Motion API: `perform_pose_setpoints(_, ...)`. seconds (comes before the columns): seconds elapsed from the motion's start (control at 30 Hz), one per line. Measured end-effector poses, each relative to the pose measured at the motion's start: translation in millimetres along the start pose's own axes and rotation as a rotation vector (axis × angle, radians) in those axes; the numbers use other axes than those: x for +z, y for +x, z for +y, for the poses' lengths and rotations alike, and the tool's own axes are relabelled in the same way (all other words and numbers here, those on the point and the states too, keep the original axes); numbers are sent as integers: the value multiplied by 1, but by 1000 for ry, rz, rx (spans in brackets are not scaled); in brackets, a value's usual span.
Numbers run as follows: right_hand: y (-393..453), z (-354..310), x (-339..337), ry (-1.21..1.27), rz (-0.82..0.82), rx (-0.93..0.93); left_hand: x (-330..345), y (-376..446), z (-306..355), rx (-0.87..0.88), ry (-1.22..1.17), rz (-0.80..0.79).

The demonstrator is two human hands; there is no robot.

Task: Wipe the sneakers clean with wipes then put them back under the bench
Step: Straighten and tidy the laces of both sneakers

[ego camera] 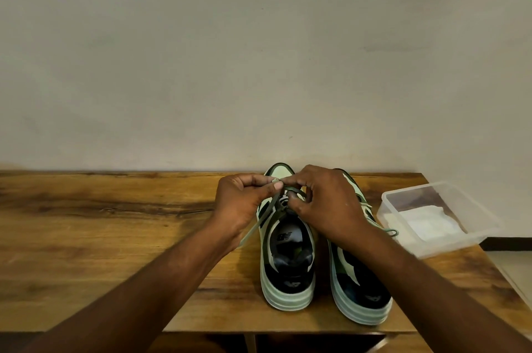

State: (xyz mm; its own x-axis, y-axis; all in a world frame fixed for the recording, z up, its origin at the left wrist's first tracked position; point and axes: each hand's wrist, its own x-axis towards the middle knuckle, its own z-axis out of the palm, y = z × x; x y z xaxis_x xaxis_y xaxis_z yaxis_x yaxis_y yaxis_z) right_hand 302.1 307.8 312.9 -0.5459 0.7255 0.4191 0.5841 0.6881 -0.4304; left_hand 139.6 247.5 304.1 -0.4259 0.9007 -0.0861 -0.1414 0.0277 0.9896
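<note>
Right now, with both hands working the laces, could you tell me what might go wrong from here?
1. Both hands, left and right, pinch the lace of the left sneaker; a hard pull could drag it toward the bench front edge, where its heel already sits close.
2. The right sneaker also stands near that edge; the right forearm crossing it might nudge it off.
3. The wipes tub sits at the bench's right end; an elbow swing might knock it.

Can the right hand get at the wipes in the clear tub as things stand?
Probably yes, once it drops the lace. The clear plastic tub sits lidless just right of the green sneakers, white wipes exposed, nothing between. For now the right hand pinches the green lace.
</note>
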Motion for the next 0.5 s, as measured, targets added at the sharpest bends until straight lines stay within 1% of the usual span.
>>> perform_pose_setpoints(0.2, -3, -5, 4, -223, -59, -26, -2, 1, -9, 139, 144, -25)
perform_pose_setpoints(0.37, -3, -9, 5, -287, -114, -6, -4, 4, -12, 267, 331, -18)
perform_pose_setpoints(0.5, -4, -12, 3, -311, -183, 47, -5, 8, -14, 354, 422, -19)
